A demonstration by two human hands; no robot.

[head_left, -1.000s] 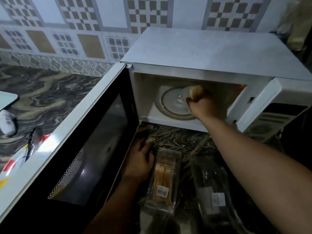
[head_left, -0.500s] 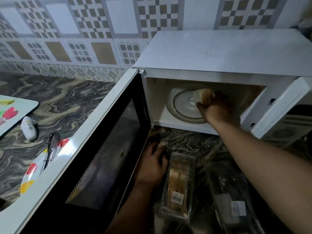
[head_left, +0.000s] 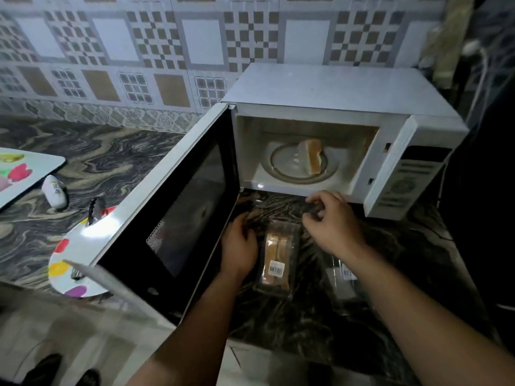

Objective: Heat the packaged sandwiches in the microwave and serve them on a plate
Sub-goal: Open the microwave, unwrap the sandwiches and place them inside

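Note:
The white microwave [head_left: 342,90] stands open, its door [head_left: 178,207] swung out to the left. A sandwich wedge [head_left: 312,156] lies on the glass turntable [head_left: 287,168] inside. On the counter in front, a clear pack with sandwiches [head_left: 277,256] lies lengthwise. My left hand [head_left: 239,246] rests flat beside the pack's left edge. My right hand [head_left: 331,221] hovers just outside the microwave mouth, above the pack's far right corner, fingers loosely curled and holding nothing. An empty-looking clear pack [head_left: 341,277] lies under my right forearm.
A white plate with coloured spots [head_left: 72,263] sits left of the door, tongs [head_left: 94,208] lying on it. A small white bottle [head_left: 54,192] and a flowered board [head_left: 25,171] lie further left. The dark marbled counter's front edge runs below my arms.
My right hand let go of the sandwich wedge on the turntable and drew back out of the microwave. The left hand stayed by the pack. The camera pulled back.

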